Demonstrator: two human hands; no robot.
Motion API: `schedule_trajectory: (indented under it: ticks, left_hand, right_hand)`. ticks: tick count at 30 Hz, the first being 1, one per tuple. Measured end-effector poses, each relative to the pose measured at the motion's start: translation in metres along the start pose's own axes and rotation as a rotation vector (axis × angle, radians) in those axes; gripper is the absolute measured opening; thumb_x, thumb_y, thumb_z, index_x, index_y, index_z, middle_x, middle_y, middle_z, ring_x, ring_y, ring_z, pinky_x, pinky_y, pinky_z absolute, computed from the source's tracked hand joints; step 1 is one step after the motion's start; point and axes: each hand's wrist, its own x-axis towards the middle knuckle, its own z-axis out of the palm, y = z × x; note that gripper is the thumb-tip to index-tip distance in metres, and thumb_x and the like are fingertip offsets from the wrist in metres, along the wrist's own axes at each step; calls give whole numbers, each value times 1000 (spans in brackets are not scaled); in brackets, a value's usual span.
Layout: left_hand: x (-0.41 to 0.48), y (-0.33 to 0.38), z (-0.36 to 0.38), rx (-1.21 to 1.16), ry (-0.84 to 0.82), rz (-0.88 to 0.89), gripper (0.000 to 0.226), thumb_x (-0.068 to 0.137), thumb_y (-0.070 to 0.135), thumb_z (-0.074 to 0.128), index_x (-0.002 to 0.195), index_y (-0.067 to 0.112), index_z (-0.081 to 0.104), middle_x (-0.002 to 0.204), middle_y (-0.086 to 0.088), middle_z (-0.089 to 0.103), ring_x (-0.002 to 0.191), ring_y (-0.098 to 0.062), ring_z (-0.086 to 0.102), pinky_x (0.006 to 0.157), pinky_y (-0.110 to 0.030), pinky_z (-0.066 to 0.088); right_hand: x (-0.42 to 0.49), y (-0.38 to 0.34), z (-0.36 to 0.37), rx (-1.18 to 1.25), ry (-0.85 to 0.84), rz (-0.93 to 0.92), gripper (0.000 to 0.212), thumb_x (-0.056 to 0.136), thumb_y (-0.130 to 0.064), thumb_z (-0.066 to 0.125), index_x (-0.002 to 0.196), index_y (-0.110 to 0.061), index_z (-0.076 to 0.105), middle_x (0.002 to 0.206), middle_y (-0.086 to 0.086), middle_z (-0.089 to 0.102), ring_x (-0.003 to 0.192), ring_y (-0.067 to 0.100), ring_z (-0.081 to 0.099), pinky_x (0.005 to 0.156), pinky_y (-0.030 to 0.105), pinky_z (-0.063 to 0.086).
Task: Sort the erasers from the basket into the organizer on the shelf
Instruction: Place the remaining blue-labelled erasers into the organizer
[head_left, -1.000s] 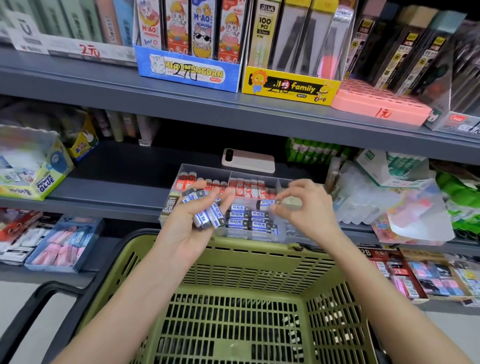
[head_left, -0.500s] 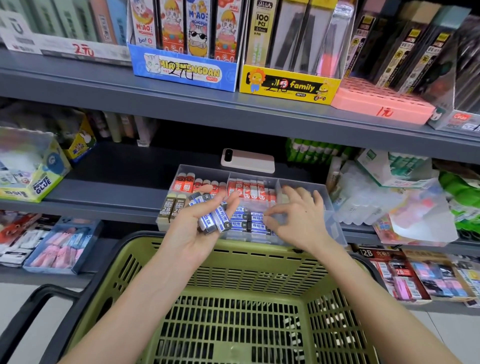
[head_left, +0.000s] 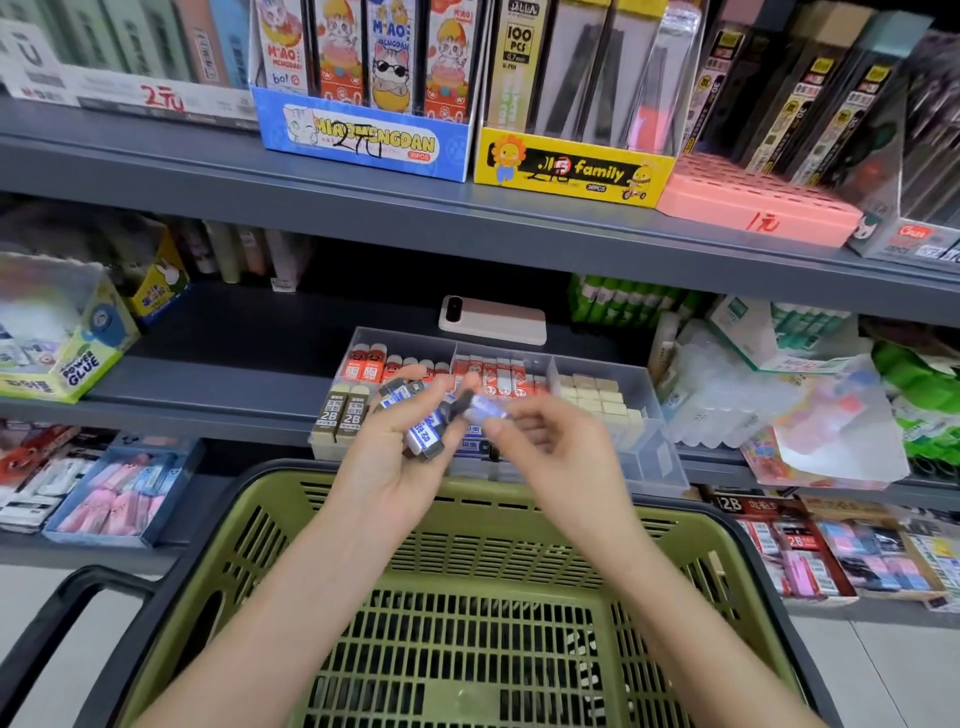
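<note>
A clear organizer (head_left: 644, 447) with several compartments stands on the middle shelf, holding red, brown 2B, cream and blue-sleeved erasers. My left hand (head_left: 395, 457) is palm-up in front of it and holds a bunch of blue-and-white sleeved erasers (head_left: 423, 428). My right hand (head_left: 550, 441) pinches one blue-sleeved eraser (head_left: 485, 408) right beside the bunch; it is blurred. The green basket (head_left: 467, 519) sits below both hands, its bottom showing through the slots.
A pink-backed phone (head_left: 493, 319) lies behind the organizer. Plastic packs (head_left: 737, 405) crowd the shelf to the right, a glue box (head_left: 67, 353) to the left. The upper shelf (head_left: 467, 228) overhangs. A black basket handle (head_left: 67, 613) is at lower left.
My right hand came back from the organizer's middle compartment to my left hand and now pinches another eraser from the bunch. My left hand has barely moved.
</note>
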Motion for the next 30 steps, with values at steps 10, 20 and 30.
schedule_trajectory:
  ticks: [10,20,30]
  left_hand:
    - [-12,11,-22,117,-89,2,26,66,-6,67,90,3,66,101,-24,70,101,-38,67,80,-44,57]
    - [-16,14,-31,53,-144,-156,50,71,-6,60,121,-1,57,119,-29,62,108,-47,61,86,-56,51]
    - [-19,11,-32,-12,-154,-219,48,74,-8,57,122,-2,58,121,-32,59,110,-49,59,92,-59,47]
  right_hand:
    - [51,41,-23,-1148,-13,-198,30,85,-43,59,105,-23,69,102,0,65,97,24,52,81,34,31]
    - [54,40,-4,-1082,59,-280,11,82,-21,61,82,-24,72,76,-1,67,81,22,52,69,30,19]
    - [46,45,-2,-1205,59,-247,23,87,-34,53,85,-29,75,83,3,66,90,27,55,79,35,30]
